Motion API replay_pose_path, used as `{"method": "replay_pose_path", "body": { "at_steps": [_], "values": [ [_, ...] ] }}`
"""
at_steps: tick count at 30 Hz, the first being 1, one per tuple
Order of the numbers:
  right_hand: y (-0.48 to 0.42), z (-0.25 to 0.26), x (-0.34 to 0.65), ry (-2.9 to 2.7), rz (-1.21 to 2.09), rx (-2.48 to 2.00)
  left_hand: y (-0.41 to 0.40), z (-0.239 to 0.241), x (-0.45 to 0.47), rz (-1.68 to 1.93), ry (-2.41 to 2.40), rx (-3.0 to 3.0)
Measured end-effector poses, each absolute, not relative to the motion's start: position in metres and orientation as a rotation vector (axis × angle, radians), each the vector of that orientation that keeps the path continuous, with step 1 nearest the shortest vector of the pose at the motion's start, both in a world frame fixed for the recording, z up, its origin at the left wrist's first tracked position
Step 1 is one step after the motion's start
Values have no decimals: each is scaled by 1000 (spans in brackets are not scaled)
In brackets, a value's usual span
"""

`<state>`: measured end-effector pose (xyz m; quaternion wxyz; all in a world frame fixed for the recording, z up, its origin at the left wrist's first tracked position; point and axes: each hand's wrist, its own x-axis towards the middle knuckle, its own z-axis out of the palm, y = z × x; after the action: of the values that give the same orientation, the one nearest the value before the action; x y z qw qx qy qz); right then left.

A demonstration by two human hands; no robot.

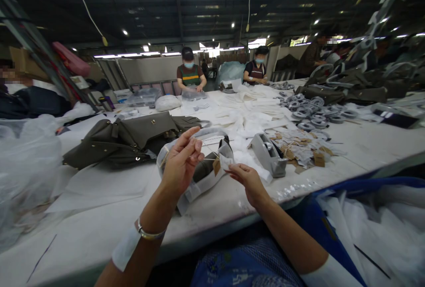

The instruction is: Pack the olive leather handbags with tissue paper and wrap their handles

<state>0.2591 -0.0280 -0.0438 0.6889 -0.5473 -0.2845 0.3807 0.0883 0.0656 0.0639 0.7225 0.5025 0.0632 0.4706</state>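
My left hand [182,161] is raised over the table with its fingertips pinched on a thin pale string [210,159]. The string stretches across to a small brown tag [216,166] and a whitish translucent packet [226,156]. My right hand [247,181] pinches the lower edge of that packet between thumb and fingers. Beneath and behind both hands lies a dark olive piece with a pale wrapped band [202,184], partly hidden by my left hand. To the left, a dark olive bag [133,139] with metal fittings rests on the table.
A grey tape dispenser [269,154] stands right of my hands. Beyond it are a pile of tagged packets [303,147] and several grey rings [305,108]. Clear plastic [26,163] heaps at left; a blue bin [335,229] sits below right. Masked co-workers [191,74] work across the table.
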Motion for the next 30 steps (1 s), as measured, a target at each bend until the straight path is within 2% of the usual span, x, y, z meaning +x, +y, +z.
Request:
{"method": "replay_pose_path", "body": {
  "at_steps": [2, 6, 8, 11, 19, 23, 28, 30],
  "values": [
    [-31, -44, 258, -724, 799, -1287, 65, 63, 87, 1016, 165, 1142],
    [-37, -23, 243, -1113, 378, -1279, 57, 63, 87, 904, 254, 1263],
    [-35, -11, 227, -1350, 310, -1196, 51, 68, 86, 846, 295, 1319],
    [-26, -2, 204, -1418, 398, -1071, 46, 76, 82, 815, 325, 1387],
    [-15, 0, 204, -1177, 929, -959, 67, 85, 42, 955, 405, 1475],
    [-5, 9, 214, -1207, 947, -1059, 81, 100, 13, 916, 466, 1690],
    [20, 11, 217, -1333, 933, -1306, 127, 92, -14, 1244, 732, 1804],
    [32, 9, 213, -1413, 872, -1345, 144, 76, -15, 1083, 733, 1773]
  ]
}}
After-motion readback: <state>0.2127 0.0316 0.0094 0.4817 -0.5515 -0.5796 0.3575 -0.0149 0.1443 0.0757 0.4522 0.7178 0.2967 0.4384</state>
